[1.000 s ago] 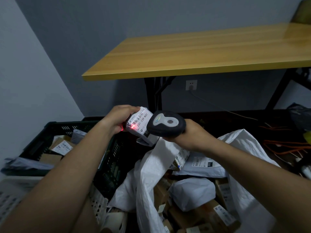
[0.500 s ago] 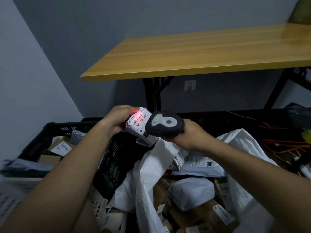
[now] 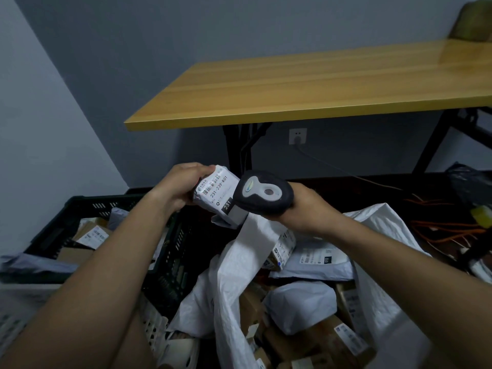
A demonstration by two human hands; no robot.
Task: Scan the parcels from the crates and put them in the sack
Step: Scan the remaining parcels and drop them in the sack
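Observation:
My left hand [image 3: 181, 186] grips a small grey parcel [image 3: 217, 194] with a white barcode label facing up. My right hand [image 3: 306, 209] holds a black handheld scanner [image 3: 263, 194], its head almost touching the parcel's right end. Both are held above the near edge of the open white sack [image 3: 234, 267], which contains several boxes and grey mailer bags. A black crate [image 3: 87, 209] with more parcels sits at the left, under my left forearm.
A wooden table [image 3: 306, 86] on black legs stands behind, with a wall socket [image 3: 297, 136] beneath it. A white perforated crate [image 3: 151, 326] sits at the lower left. Orange cables [image 3: 447, 233] and dark bags lie on the floor at the right.
The scanner's red light, which swept across the parcel's label in the earlier frames, is no longer visible. Hands, parcel and scanner have barely moved.

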